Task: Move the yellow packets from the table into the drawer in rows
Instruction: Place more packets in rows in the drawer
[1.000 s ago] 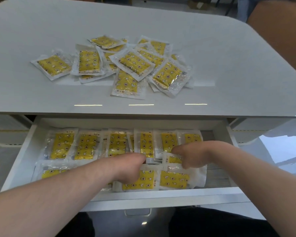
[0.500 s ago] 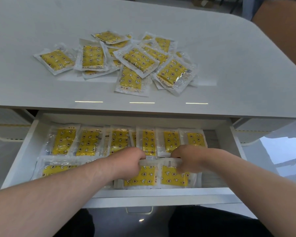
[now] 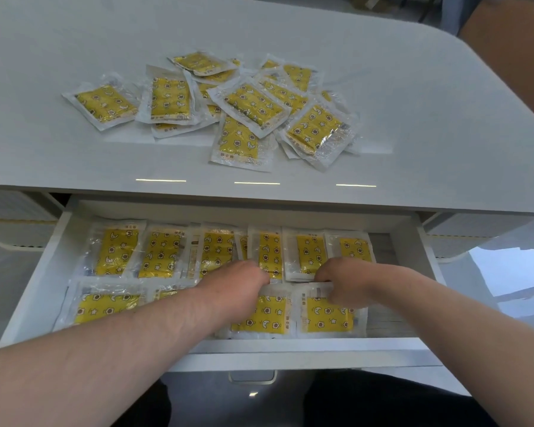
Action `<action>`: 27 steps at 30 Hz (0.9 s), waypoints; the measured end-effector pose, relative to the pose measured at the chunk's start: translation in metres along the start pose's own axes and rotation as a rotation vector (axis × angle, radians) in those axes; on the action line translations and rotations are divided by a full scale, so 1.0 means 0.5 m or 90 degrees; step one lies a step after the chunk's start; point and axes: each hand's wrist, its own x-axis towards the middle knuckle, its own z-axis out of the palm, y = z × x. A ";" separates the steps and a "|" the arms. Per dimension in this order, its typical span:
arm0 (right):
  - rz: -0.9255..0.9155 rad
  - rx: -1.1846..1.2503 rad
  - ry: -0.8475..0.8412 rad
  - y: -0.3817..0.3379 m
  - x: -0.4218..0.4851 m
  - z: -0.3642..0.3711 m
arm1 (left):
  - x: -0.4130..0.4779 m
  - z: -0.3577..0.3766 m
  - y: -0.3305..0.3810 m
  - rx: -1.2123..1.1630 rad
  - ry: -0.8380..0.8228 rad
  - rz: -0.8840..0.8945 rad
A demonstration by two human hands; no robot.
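Observation:
Several yellow packets [image 3: 250, 106] lie in a loose heap on the white table [image 3: 413, 124]. Below, the open white drawer [image 3: 290, 346] holds a back row of packets [image 3: 161, 254] and a front row [image 3: 105, 308]. My left hand [image 3: 235, 285] and my right hand [image 3: 346, 278] are both inside the drawer. Each one pinches the top edge of a front-row packet: the left on one packet [image 3: 265, 315], the right on its neighbour [image 3: 327, 317]. The two packets lie flat side by side at the right of the front row.
The drawer's handle [image 3: 252, 376] sits under its front panel. Bare drawer floor shows at the far right [image 3: 386, 315]. A brown chair back [image 3: 512, 57] stands at the table's far right corner.
Both hands have drawn the two front-row packets a little toward the drawer's front and squared them side by side. The heap on the table is unchanged.

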 end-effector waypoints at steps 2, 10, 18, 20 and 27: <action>-0.004 0.010 0.009 -0.003 0.001 -0.002 | -0.002 -0.002 0.003 0.027 0.017 0.020; 0.002 -0.050 0.100 -0.003 0.015 0.003 | -0.007 -0.016 0.010 0.069 0.023 -0.001; -0.016 -0.068 0.130 -0.003 0.018 0.003 | -0.003 -0.011 -0.003 0.131 0.073 0.079; -0.042 -0.058 0.136 -0.006 0.015 -0.001 | 0.000 -0.017 -0.001 0.128 0.060 0.109; -0.055 -0.048 0.075 -0.010 0.012 0.019 | -0.002 0.003 -0.019 0.088 -0.115 0.113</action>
